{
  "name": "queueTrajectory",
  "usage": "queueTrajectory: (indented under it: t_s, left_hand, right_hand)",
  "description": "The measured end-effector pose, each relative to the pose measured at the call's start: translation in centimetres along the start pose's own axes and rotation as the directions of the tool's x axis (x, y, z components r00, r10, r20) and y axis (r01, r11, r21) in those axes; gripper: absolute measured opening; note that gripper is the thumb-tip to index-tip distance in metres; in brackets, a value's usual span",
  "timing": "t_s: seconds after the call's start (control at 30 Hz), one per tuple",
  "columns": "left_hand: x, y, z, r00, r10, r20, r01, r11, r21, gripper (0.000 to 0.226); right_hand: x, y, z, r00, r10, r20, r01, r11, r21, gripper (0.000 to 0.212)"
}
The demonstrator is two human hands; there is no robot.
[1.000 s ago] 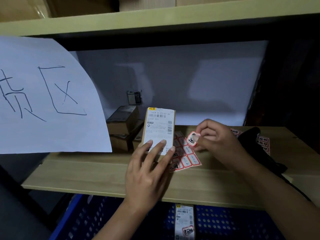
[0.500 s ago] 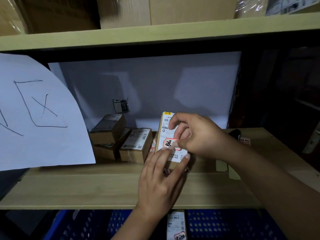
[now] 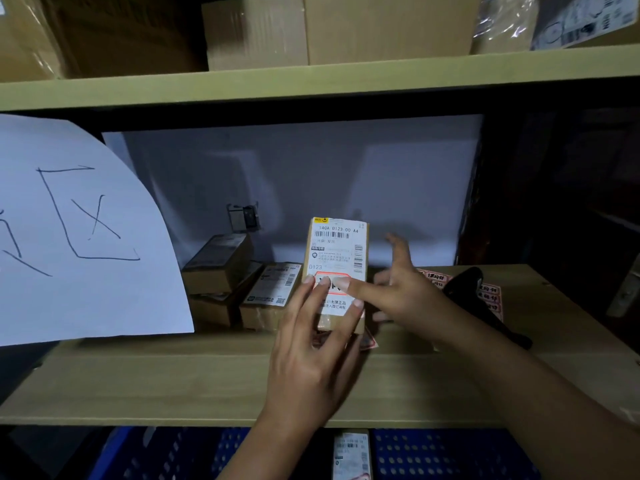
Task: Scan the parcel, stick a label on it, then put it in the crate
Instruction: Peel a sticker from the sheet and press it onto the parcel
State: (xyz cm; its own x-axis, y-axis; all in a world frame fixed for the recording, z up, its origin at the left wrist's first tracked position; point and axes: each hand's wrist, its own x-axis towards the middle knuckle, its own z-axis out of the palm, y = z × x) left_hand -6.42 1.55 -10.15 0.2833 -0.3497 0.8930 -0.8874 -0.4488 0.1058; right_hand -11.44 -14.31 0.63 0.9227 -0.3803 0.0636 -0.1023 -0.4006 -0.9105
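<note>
Shelf [image 3: 173,382]: we see a wooden board carrying everything in play; 3 other small boxes [image 3: 239,282] sit stacked at the back left, well clear of our work.
Crate [image 3: 443,452]: blue and perforated, it sits below the shelf edge, and 1 labelled box [image 3: 351,453] already lies in it.
Parcel [image 3: 337,258]: it stands tilted up on the shelf, shipping sheet facing us, not yet in the crate.
Label [image 3: 330,284]: red-bordered, it lies on the lower half of the parcel's face, partly hidden under fingertips; we judge the sticking step done or nearly so.
Sticker sheet [image 3: 485,296]: it lies on the shelf to the right, beside a black device [image 3: 474,292] that we take for the scanner; whether scanning was done we cannot tell.
Left hand [image 3: 311,358]: its spread fingers press the parcel's front and steady it, and the thumb is hidden.
Right hand [image 3: 405,292]: it is open with loose fingers, 1 fingertip touching the label, and holds nothing.
Left to do: lower the parcel into the crate.
Change since 0.5 s ago: then the right hand covered the parcel's face, pinching the label down; now it has opened and slid right, baring the barcode at the top.
</note>
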Motion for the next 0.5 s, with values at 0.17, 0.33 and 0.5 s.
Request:
queueTrajectory:
  t_s: [0.17, 0.33, 0.5]
  left_hand:
    - [0.5, -0.9, -1.1, 0.996, -0.004, 0.086, 0.002, 1.000, 0.021, 0.060]
    - [1.3, -2.3, -2.4, 0.986, 0.097, 0.139, -0.097, 0.995, -0.001, 0.060]
    - [1.0, -1.4, -2.5, 0.992, 0.055, 0.117, -0.043, 0.994, -0.096, 0.055]
  right_hand:
    - [-0.2, 0.9, 0.3, 0.999, 0.035, 0.020, -0.039, 0.952, 0.303, 0.083]
    - [-0.5, 1.2, -0.5, 0.994, 0.015, 0.106, -0.055, 0.924, 0.378, 0.068]
    - [-1.0, 0.9, -0.8, 0.996, -0.045, 0.080, 0.013, 0.935, 0.354, 0.066]
